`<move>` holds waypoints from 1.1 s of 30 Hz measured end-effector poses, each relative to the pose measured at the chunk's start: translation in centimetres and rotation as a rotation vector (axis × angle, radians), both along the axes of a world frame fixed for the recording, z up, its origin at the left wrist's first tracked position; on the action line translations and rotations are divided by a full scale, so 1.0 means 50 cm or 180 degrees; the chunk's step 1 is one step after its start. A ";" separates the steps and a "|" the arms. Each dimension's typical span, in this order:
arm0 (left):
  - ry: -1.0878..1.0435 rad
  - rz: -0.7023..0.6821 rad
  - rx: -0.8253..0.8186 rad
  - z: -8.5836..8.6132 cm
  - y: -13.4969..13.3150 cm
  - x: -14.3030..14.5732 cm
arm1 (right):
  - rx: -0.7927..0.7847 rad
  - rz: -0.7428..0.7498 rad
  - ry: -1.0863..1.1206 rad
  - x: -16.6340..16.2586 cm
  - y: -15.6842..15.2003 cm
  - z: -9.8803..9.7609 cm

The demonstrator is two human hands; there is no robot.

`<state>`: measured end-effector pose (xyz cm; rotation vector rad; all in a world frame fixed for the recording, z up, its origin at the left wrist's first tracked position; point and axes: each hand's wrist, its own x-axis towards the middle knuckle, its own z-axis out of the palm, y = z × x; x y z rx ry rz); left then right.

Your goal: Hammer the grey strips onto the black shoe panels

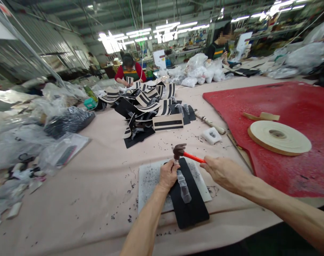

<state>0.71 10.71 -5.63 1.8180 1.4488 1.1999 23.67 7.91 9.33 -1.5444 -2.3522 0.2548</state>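
My right hand point(213, 168) is closed around the orange-red handle of a claw hammer point(180, 150). The hammer's dark head is directly over my left hand point(168, 174). In the left fingers is a short, slim upright tool that looks like a punch point(176, 162), mostly hidden by the fingers and the hammer head. Under that hand lies a black rectangular panel point(196, 209). A strip wrapped in clear plastic point(183, 187) runs along the panel's middle. The panel lies slantwise over a pale board point(148, 177) speckled with black bits.
Beyond the board is a heap of black and beige striped panels point(168, 122). A white block point(211, 135) and a rod point(211, 122) lie right of it. A tape roll point(280, 137) rests on a red sheet point(231, 103). Plastic bags point(63, 149) line the left; two people work opposite.
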 end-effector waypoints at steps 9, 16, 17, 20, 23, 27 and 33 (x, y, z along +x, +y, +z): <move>0.0056 -0.0063 -0.0092 0.001 -0.001 0.000 | 0.0636 -0.0396 0.0613 -0.020 -0.020 0.009; 0.0011 -0.0129 -0.0015 0.001 0.002 -0.001 | -0.1129 -0.0654 -0.0549 0.084 -0.012 -0.110; -0.0009 -0.0139 -0.0017 0.001 0.001 -0.001 | -0.1270 -0.0794 -0.0479 0.101 -0.009 -0.126; -0.0046 -0.0129 -0.0047 -0.001 0.000 -0.002 | -0.1281 -0.1171 -0.0680 0.131 -0.006 -0.186; -0.0086 -0.0057 -0.0120 0.001 -0.001 -0.002 | -0.0246 -0.1029 -0.0848 0.105 -0.021 -0.226; -0.0164 0.0050 -0.0221 0.007 -0.002 0.000 | 0.0388 0.0419 0.0267 -0.018 -0.042 -0.219; -0.1234 0.0834 -0.0551 0.006 0.012 0.007 | 0.0062 0.1493 0.0119 -0.150 -0.042 -0.233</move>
